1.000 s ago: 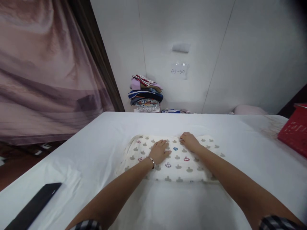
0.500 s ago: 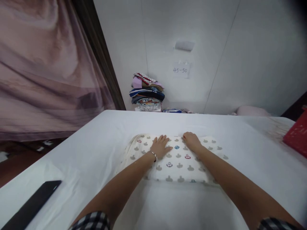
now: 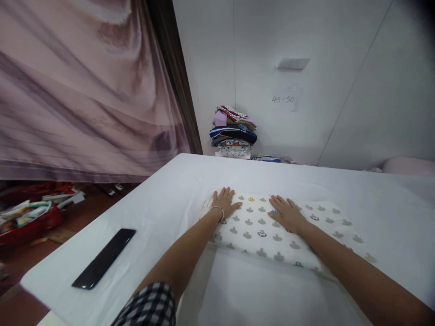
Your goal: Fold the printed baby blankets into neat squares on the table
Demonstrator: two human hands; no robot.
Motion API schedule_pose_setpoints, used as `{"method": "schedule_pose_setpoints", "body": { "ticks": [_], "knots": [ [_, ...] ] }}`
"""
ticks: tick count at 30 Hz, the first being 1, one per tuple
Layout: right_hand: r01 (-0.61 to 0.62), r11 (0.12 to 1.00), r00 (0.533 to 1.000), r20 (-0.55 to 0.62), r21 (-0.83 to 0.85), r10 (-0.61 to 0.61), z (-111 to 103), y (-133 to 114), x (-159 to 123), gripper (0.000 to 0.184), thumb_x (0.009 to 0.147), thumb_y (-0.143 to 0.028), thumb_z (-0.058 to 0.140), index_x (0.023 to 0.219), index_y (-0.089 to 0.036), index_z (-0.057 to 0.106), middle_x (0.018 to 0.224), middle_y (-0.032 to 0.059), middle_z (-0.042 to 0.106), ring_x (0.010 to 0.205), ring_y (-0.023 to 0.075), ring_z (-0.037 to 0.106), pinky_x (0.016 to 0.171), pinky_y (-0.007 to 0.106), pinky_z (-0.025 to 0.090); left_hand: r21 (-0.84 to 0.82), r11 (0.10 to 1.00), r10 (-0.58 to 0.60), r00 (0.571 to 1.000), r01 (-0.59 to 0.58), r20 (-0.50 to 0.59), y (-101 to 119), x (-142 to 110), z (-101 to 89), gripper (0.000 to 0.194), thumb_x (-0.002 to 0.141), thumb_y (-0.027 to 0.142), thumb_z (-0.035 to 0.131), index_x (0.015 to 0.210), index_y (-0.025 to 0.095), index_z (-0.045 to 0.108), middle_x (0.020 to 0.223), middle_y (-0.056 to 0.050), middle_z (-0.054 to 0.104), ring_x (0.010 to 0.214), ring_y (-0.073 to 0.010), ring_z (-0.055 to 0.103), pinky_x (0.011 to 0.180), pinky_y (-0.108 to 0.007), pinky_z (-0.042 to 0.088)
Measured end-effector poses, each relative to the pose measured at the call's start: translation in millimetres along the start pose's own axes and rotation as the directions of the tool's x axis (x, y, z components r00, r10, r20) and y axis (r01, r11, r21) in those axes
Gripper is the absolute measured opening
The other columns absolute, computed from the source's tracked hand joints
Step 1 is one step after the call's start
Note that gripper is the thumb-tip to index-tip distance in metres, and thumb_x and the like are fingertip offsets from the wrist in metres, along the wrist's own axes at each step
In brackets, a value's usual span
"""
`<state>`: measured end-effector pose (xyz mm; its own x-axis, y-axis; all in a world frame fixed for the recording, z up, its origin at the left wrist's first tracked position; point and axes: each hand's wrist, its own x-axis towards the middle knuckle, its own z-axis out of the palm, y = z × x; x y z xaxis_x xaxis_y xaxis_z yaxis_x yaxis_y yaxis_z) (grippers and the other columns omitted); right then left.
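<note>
A folded white cloth (image 3: 253, 228) printed with grey and a few coloured shapes lies flat on the white table. Near its left end my left hand (image 3: 224, 203) rests palm down, fingers spread, a bracelet at the wrist. My right hand (image 3: 287, 213) lies flat on the middle of the same cloth, its fingers stretched out and a little apart. Neither hand grips anything. The cloth's right part runs out beneath and beyond my right forearm. A clear or pale sheet-like edge shows at the cloth's near side; what it is I cannot tell.
A long black flat object (image 3: 104, 259) lies on the table (image 3: 163, 190) at left. Folded clothes (image 3: 234, 131) are stacked behind the far edge, against a wall marked "45-50". A pink curtain (image 3: 84, 90) hangs at left, above a red container (image 3: 34, 226) on the floor.
The view has turned left. My right hand, with fingers curled at the cloth's far edge before, now lies flat on it. My left hand has moved toward the cloth's left end.
</note>
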<state>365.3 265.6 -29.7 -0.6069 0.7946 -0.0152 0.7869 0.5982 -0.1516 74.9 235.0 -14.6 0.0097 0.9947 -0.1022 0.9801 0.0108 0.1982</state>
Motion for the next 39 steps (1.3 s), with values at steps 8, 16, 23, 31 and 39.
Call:
{"method": "schedule_pose_setpoints", "body": {
  "ticks": [8,16,23,31,39],
  "knots": [
    [0.006,1.0,1.0,-0.012,-0.01,-0.007,1.3,-15.5,-17.0,0.071,0.086,-0.065,0.014,0.143,-0.023,0.023,0.149,0.0014,0.01,0.137,0.0214,0.006,0.11,0.047,0.005,-0.428,0.864,-0.381,0.901,0.265,-0.21,-46.3,-43.0,-38.6,0.038,0.084,0.041,0.045,0.112,0.021,0.059,0.123,-0.006,0.057,0.113,-0.0188,0.051,0.095,-0.029,0.038],
    [-0.022,0.998,1.0,0.021,0.056,0.02,5.9,-15.2,-16.8,0.068,0.085,-0.064,0.02,0.141,-0.025,0.029,0.149,0.0017,0.015,0.136,0.0249,0.01,0.11,0.049,0.01,-0.473,0.777,-0.514,0.853,0.417,-0.092,-69.5,-102.3,-22.0,0.031,0.077,0.048,0.051,0.073,0.021,0.065,0.074,-0.002,0.068,0.071,-0.0173,0.062,0.061,-0.025,0.043],
    [-0.058,0.993,0.998,0.025,0.107,0.055,-7.9,-37.6,-35.0,0.067,0.085,-0.062,0.021,0.14,-0.024,0.031,0.149,0.0029,0.016,0.137,0.0233,0.009,0.11,0.049,0.009,-0.442,0.789,-0.503,0.861,0.426,-0.069,-52.7,-103.5,-21.2,0.018,0.072,0.04,0.059,0.069,0.021,0.058,0.071,-0.001,0.064,0.064,-0.0164,0.058,0.057,-0.025,0.04],
    [-0.092,0.991,0.995,0.033,0.1,0.089,4.7,-22.3,-57.4,0.063,0.086,-0.059,0.024,0.138,-0.025,0.034,0.148,0.002,0.018,0.137,0.024,0.01,0.109,0.05,0.011,-0.506,0.734,-0.591,0.794,0.453,-0.146,-62.2,-108.6,-15.4,0.02,0.081,0.037,0.049,0.075,0.019,0.056,0.078,-0.006,0.064,0.075,-0.0193,0.059,0.065,-0.028,0.04],
    [-0.108,0.986,0.992,-0.054,0.127,0.116,-3.1,-27.8,-81.6,0.061,0.087,-0.058,0.02,0.139,-0.027,0.032,0.148,0.0009,0.018,0.136,0.0236,0.011,0.11,0.05,0.014,-0.693,0.647,-0.558,0.817,0.319,-0.145,-64.2,-151.1,-6.7,0.032,0.074,0.045,0.057,0.093,0.02,0.061,0.073,-0.001,0.066,0.068,-0.0151,0.06,0.061,-0.025,0.043]
  ]
}}
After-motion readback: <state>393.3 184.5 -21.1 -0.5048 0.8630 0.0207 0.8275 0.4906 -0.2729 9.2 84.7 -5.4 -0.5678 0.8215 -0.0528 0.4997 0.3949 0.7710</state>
